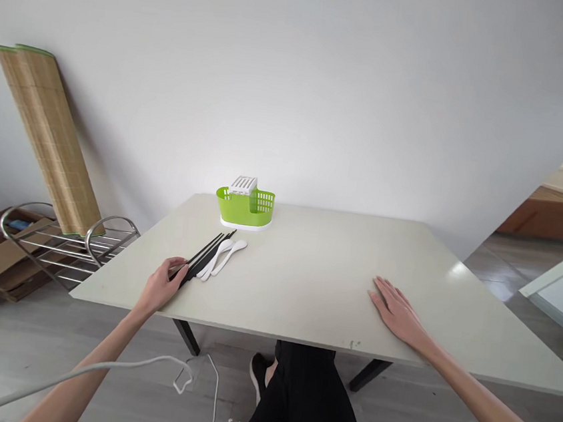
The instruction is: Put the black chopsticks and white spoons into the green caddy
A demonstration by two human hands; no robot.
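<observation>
1. Black chopsticks [205,248] lie on the table [316,268], left of the white spoons [226,245].
2. The left hand [161,285] bends over their near ends (whether it grips them, I can't tell).
3. A green basket [241,211] stands beyond.
4. Well apart, the right hand [398,316] rests flat, fingers straight.

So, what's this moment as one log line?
left hand: at black utensils | right hand: flat on table | white spoons: beside utensils | green basket: near wall
</observation>
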